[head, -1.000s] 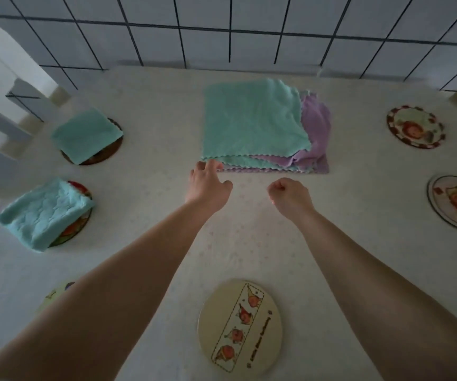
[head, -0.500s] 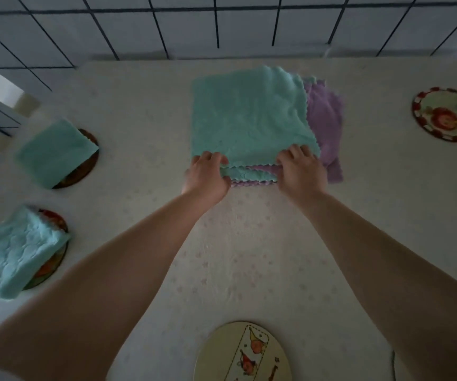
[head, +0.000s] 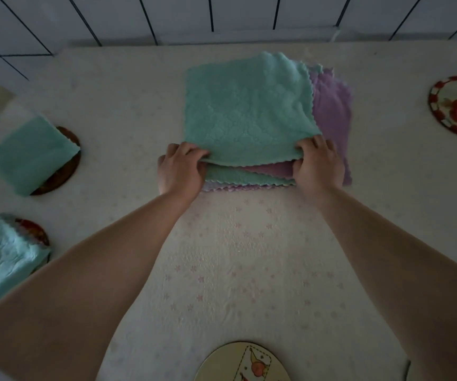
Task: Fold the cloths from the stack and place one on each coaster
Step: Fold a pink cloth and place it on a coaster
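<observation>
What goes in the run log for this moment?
left hand: pinching top teal cloth | right hand: pinching same cloth | near edge lifted off stack

Both forearms are bare to the frame edge, no sleeves or jewellery visible.

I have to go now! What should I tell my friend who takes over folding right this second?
Left hand and right hand each pinch a near corner of the top green cloth, lifting its edge off the stack.
Done: two coasters on the left each carry a folded green cloth.
Left: fold this cloth and put it on a bare coaster, the near one or the far right one. Then go on with the stack.
</observation>
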